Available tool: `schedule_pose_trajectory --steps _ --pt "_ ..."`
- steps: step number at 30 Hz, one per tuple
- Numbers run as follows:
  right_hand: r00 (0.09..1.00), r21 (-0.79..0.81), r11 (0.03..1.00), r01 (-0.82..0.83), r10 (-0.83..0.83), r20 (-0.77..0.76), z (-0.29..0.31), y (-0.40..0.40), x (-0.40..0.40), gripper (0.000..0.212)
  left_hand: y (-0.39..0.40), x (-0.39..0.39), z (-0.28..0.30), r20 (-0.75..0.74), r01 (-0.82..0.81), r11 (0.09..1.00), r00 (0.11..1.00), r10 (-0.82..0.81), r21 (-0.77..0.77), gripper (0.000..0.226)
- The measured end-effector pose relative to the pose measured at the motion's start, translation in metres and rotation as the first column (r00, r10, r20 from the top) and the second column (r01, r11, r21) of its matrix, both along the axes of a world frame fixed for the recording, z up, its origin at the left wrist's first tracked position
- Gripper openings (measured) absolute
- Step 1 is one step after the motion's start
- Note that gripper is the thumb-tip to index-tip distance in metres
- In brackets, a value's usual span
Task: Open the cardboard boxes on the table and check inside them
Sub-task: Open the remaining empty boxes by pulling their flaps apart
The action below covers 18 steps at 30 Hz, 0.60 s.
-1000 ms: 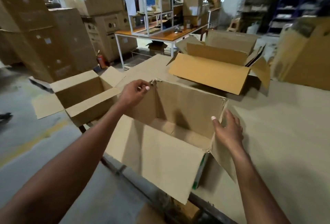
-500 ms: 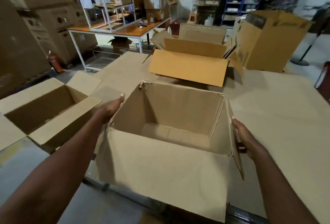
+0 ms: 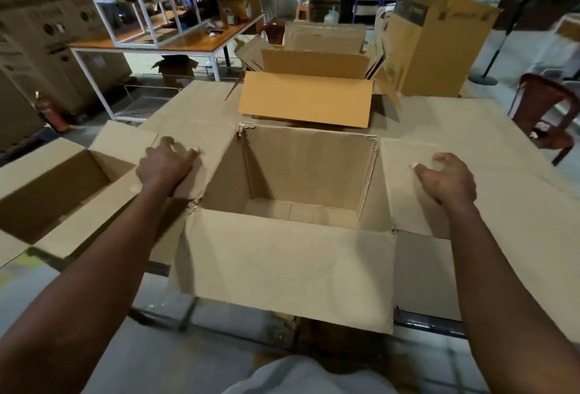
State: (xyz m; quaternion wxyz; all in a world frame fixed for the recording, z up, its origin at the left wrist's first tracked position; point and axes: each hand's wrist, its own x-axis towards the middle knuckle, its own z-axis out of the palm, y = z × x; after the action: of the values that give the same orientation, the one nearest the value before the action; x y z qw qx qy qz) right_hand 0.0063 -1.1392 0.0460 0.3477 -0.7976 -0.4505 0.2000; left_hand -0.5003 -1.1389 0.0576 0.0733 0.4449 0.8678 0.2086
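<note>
A cardboard box (image 3: 309, 171) stands open in front of me on the cardboard-covered table (image 3: 521, 205). Its inside shows only a bare bottom. The front flap (image 3: 282, 262) hangs toward me over the table edge. My left hand (image 3: 166, 166) presses on the left flap (image 3: 216, 142), which is folded outward, with fingers bent. My right hand (image 3: 445, 178) rests on the right flap (image 3: 405, 196), lying flat on the table, with fingers loosely spread. A second open box (image 3: 307, 98) sits right behind the first one.
Another open box (image 3: 53, 193) stands to the left, beside the table. A tall box (image 3: 439, 45) stands at the table's far right. A red chair (image 3: 546, 111) is at the right, a fire extinguisher (image 3: 53, 114) on the floor at left, an orange worktable (image 3: 188, 39) behind.
Both hands have pushed the side flaps outward and down, left then right. The box now faces me squarely with all flaps spread, and my view has turned right.
</note>
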Motion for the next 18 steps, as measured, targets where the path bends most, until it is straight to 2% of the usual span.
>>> schedule_pose_trajectory --steps 3,6,10,14,16,18 --pt "0.999 0.046 0.999 0.022 -0.023 0.040 0.026 -0.006 0.004 0.035 -0.006 0.008 0.033 -0.220 0.078 0.995 0.973 -0.063 0.059 0.058" --pt "0.999 0.068 0.998 0.000 -0.003 0.049 0.056 -0.014 0.001 0.030 -0.012 0.017 0.067 -0.320 0.231 0.967 0.929 -0.184 0.113 0.051" --pt "0.988 0.047 0.991 -0.128 0.123 0.090 0.099 -0.021 -0.007 0.034 -0.012 0.037 0.108 -0.248 0.352 0.934 0.912 -0.328 0.058 0.051" --pt "0.930 -0.134 0.924 -0.359 0.367 0.039 0.125 -0.027 -0.032 0.047 -0.010 0.054 0.124 -0.215 0.435 0.896 0.870 -0.443 -0.088 0.051" --pt "0.913 -0.186 0.903 -0.386 0.403 0.061 0.124 -0.029 -0.050 0.054 -0.007 0.060 0.121 -0.190 0.448 0.887 0.866 -0.462 -0.114 0.054" --pt "0.917 -0.201 0.917 -0.344 0.375 0.139 0.124 -0.033 -0.068 0.060 -0.008 0.070 0.116 -0.159 0.462 0.876 0.863 -0.480 -0.135 0.057"
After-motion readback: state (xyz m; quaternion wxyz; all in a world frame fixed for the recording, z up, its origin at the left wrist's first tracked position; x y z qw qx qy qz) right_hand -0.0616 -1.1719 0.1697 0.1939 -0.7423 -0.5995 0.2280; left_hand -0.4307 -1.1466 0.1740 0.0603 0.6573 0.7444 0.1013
